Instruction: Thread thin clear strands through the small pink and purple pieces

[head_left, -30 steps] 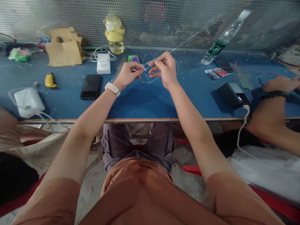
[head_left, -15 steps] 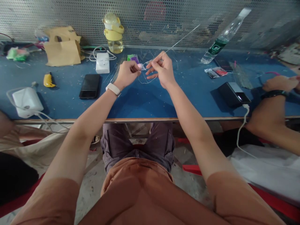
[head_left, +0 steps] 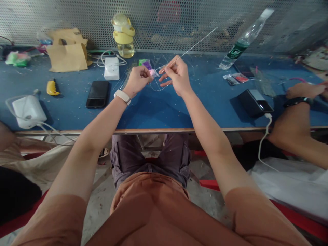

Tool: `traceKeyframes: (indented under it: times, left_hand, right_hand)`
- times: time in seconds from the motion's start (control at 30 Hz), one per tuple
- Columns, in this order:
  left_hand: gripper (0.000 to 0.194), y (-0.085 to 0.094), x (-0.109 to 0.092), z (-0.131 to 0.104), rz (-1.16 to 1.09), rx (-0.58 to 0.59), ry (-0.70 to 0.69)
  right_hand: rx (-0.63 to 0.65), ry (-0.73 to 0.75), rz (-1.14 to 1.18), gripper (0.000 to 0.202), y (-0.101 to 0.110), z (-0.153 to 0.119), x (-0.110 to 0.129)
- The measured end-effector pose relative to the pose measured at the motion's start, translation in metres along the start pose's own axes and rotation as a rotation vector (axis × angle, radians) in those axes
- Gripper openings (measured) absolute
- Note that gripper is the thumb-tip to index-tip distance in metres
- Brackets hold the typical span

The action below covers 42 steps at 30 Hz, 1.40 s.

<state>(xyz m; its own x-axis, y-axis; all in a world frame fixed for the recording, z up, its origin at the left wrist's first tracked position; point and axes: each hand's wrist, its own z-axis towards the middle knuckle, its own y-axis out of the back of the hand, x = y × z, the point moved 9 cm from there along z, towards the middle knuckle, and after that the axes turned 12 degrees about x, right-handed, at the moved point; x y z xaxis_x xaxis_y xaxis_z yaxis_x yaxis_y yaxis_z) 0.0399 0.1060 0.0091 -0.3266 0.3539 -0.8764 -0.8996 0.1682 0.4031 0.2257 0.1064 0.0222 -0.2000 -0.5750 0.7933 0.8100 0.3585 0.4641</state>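
Observation:
Over the back middle of the blue table, my left hand [head_left: 139,79] is closed in a pinch at a small pink piece [head_left: 153,72]; the fingertips partly hide what it grips. Just to the right, my right hand [head_left: 178,76] pinches a thin, clear strand [head_left: 198,43] between thumb and forefinger, its other fingers loosely spread. The strand's long end sticks out up and to the right. A thin loop [head_left: 160,90] of similar strand hangs between both hands. Behind the left fingertips lie small green and purple packets [head_left: 145,63].
A yellow-topped drink bottle [head_left: 124,36], white charger [head_left: 112,68], black phone [head_left: 97,94] and brown paper [head_left: 68,56] lie left. A water bottle [head_left: 243,41], small packets [head_left: 235,79] and a dark power bank [head_left: 256,103] stand right. Another person's hand [head_left: 304,91] is at the far right.
Both hands stay almost in place, keeping their pinches. The view has shifted very slightly; the strand still points up and to the right.

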Motion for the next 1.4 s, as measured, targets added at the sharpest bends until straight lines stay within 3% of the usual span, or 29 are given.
traceKeyframes:
  times: [0.53,0.97,1.27,1.4]
  left_hand:
    - [0.032,0.001,0.015,0.008,-0.077,0.019,0.009]
    - [0.017,0.0,0.011,-0.001,-0.054,0.075,0.037]
    - [0.028,-0.002,0.005,-0.008,-0.072,0.072,0.136]
    - [0.027,-0.002,0.005,-0.005,-0.077,0.069,0.089]
  right_hand:
    - [0.035,-0.044,0.042,0.096,-0.007,-0.005,0.013]
    - [0.032,-0.097,0.018,0.097,-0.008,-0.01,0.019]
    - [0.066,-0.044,0.014,0.099,-0.011,-0.004,0.009]
    - [0.079,-0.051,0.009,0.102,-0.012,-0.003,0.005]
